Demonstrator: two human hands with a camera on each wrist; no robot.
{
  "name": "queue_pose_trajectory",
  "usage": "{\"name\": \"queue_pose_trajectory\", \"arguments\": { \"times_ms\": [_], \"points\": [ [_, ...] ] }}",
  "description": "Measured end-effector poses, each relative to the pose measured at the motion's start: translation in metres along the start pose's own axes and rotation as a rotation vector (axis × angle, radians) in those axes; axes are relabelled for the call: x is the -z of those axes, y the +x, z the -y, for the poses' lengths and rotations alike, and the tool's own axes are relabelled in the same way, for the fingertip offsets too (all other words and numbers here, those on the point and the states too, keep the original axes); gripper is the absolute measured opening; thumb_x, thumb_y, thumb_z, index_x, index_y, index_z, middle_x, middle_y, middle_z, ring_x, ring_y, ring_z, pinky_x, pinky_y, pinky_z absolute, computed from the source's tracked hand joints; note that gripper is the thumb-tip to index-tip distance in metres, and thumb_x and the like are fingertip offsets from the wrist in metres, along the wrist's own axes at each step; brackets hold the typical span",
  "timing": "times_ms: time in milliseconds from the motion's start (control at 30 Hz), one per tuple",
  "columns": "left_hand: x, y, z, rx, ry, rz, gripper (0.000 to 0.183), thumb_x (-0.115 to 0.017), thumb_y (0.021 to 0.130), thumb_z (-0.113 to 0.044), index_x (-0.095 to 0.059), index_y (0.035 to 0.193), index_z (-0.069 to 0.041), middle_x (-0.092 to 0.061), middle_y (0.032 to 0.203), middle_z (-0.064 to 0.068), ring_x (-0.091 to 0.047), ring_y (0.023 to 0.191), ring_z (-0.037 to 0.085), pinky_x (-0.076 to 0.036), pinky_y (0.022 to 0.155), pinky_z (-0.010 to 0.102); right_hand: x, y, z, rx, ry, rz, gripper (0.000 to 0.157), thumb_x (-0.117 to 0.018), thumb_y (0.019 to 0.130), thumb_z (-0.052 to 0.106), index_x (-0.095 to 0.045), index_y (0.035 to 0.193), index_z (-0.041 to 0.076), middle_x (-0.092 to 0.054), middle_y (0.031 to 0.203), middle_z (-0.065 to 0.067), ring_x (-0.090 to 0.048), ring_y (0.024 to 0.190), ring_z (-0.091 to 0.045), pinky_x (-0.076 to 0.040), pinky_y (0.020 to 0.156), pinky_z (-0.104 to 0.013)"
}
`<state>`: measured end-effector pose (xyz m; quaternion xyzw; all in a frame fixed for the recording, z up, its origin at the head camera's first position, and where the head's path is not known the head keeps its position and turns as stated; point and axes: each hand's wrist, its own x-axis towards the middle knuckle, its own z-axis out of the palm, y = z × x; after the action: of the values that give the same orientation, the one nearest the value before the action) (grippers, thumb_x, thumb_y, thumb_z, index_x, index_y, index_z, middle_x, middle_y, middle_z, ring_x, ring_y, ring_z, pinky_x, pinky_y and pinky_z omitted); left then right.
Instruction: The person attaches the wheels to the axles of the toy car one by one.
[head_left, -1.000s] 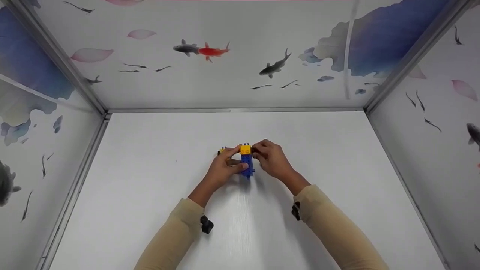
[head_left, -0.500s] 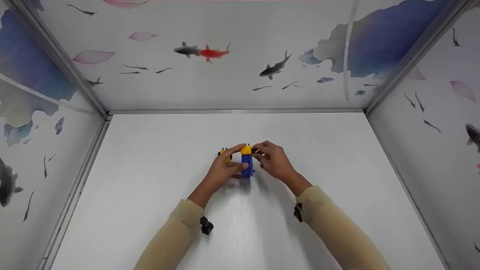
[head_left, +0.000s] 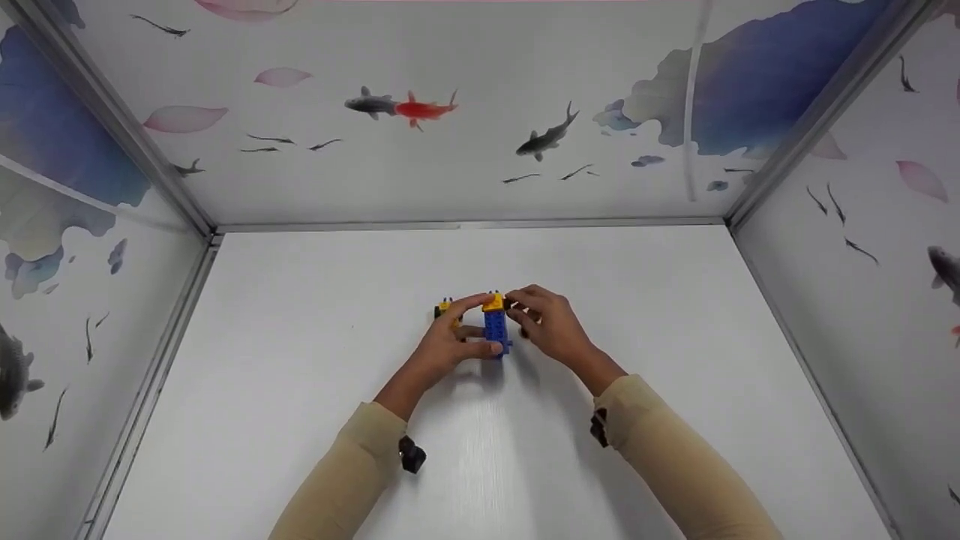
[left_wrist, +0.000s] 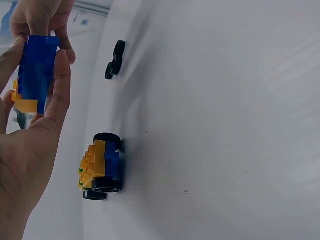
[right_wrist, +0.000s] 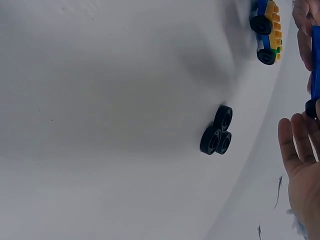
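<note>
Blue-and-yellow toy-brick chassis (head_left: 494,322), held just off the white table (head_left: 322,352), mid-scene, long side running near to far, yellow brick at the far end (small blue peg sticks out on the right, near end). Left hand (head_left: 444,345) grips it from the left, thumb at the near end, a finger on the yellow brick. Right hand (head_left: 551,322) is on the right of the chassis, fingertips pinching a small black wheel (right_wrist: 311,108) at its far end; whether the wheel is seated, cannot tell. Toy-brick car (left_wrist: 98,162), yellow over blue with a bit of green and black wheels, stands on the table left of the chassis, partly behind the left hand in the head view. Three loose black wheels (right_wrist: 211,140) sit clustered, touching, on the table near the right hand. Beige sleeves (head_left: 337,480), a black camera (head_left: 412,454) at each wrist. Fish-print walls (head_left: 420,172) left, right and far.
</note>
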<state>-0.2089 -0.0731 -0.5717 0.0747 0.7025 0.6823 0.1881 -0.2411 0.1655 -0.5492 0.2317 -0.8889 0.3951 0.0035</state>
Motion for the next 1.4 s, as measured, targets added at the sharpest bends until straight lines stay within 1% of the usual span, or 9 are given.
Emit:
{"name": "queue_pose_trajectory", "arguments": {
  "times_ms": [133, 333, 467, 633, 733, 900, 1000, 1233, 1400],
  "points": [
    [0.001, 0.0, 0.0, -0.015, 0.009, 0.015, 0.086, -0.096, 0.088, -0.024, -0.053, 0.158, -0.049, -0.026, 0.182, 0.001, -0.059, 0.148, 0.036, -0.062, 0.107, 0.047, 0.001, -0.001, -0.004, 0.013, 0.019, 0.01, 0.029, -0.071, 0.108, 0.009, -0.076, 0.137, 0.008, -0.074, 0.13, -0.014, -0.078, 0.096, -0.03, -0.069, 0.083, -0.039],
    [0.004, 0.0, 0.001, 0.015, 0.018, -0.017, 0.088, -0.097, 0.088, -0.023, -0.052, 0.158, -0.051, -0.022, 0.183, 0.003, -0.06, 0.147, 0.034, -0.06, 0.108, 0.049, 0.006, -0.008, -0.017, -0.027, 0.016, -0.002, 0.032, -0.072, 0.107, 0.011, -0.075, 0.139, 0.004, -0.073, 0.133, -0.02, -0.077, 0.11, -0.03, -0.067, 0.096, -0.049],
    [0.006, -0.001, 0.001, 0.026, 0.021, -0.021, 0.09, -0.097, 0.087, -0.022, -0.05, 0.16, -0.051, -0.02, 0.184, 0.01, -0.059, 0.149, 0.034, -0.059, 0.111, 0.05, 0.011, -0.016, -0.028, -0.064, -0.051, -0.006, 0.038, -0.076, 0.103, 0.007, -0.073, 0.14, 0.001, -0.072, 0.134, -0.02, -0.073, 0.118, -0.035, -0.066, 0.096, -0.052],
    [0.005, -0.002, 0.0, 0.028, 0.006, -0.014, 0.094, -0.096, 0.088, -0.017, -0.048, 0.162, -0.049, -0.023, 0.181, 0.021, -0.06, 0.148, 0.035, -0.059, 0.108, 0.048, 0.014, -0.023, -0.038, -0.151, -0.117, 0.033, 0.041, -0.083, 0.099, 0.011, -0.075, 0.137, 0.0, -0.07, 0.135, -0.018, -0.07, 0.125, -0.037, -0.063, 0.102, -0.054],
    [0.005, -0.002, 0.0, 0.023, -0.001, -0.011, 0.095, -0.095, 0.088, -0.014, -0.047, 0.162, -0.049, -0.026, 0.18, 0.02, -0.06, 0.147, 0.035, -0.06, 0.106, 0.046, 0.013, -0.026, -0.042, -0.178, -0.165, 0.071, 0.036, -0.085, 0.097, 0.013, -0.079, 0.13, 0.0, -0.07, 0.132, -0.018, -0.07, 0.123, -0.037, -0.061, 0.105, -0.055],
    [0.003, -0.002, 0.0, -0.023, -0.004, 0.003, 0.101, -0.094, 0.087, -0.006, -0.043, 0.166, -0.042, -0.021, 0.183, 0.007, -0.058, 0.149, 0.038, -0.063, 0.104, 0.045, 0.01, -0.028, -0.047, -0.178, -0.233, 0.13, 0.024, -0.086, 0.095, 0.01, -0.083, 0.117, -0.001, -0.073, 0.125, -0.017, -0.069, 0.121, -0.036, -0.059, 0.107, -0.053],
    [0.003, -0.001, 0.001, -0.048, 0.002, 0.006, 0.103, -0.093, 0.087, -0.002, -0.041, 0.167, -0.04, -0.017, 0.183, 0.005, -0.056, 0.15, 0.04, -0.065, 0.103, 0.044, 0.009, -0.028, -0.048, -0.167, -0.268, 0.147, 0.019, -0.085, 0.095, 0.007, -0.083, 0.112, -0.001, -0.074, 0.124, -0.016, -0.069, 0.119, -0.036, -0.059, 0.107, -0.053],
    [0.004, -0.001, 0.004, -0.062, 0.018, 0.002, 0.103, -0.091, 0.087, 0.002, -0.041, 0.165, -0.042, -0.017, 0.181, 0.008, -0.056, 0.148, 0.043, -0.065, 0.102, 0.044, 0.006, -0.031, -0.052, -0.126, -0.305, 0.124, 0.01, -0.084, 0.093, 0.0, -0.082, 0.103, -0.002, -0.076, 0.115, -0.014, -0.072, 0.111, -0.035, -0.062, 0.1, -0.051],
    [0.004, -0.002, 0.004, -0.069, 0.031, 0.001, 0.102, -0.089, 0.087, 0.004, -0.042, 0.164, -0.043, -0.019, 0.181, 0.007, -0.058, 0.147, 0.041, -0.065, 0.103, 0.043, 0.004, -0.032, -0.053, -0.166, -0.286, 0.107, 0.008, -0.082, 0.094, -0.001, -0.082, 0.102, 0.001, -0.076, 0.108, -0.012, -0.074, 0.104, -0.031, -0.064, 0.095, -0.048]
  ]
}}
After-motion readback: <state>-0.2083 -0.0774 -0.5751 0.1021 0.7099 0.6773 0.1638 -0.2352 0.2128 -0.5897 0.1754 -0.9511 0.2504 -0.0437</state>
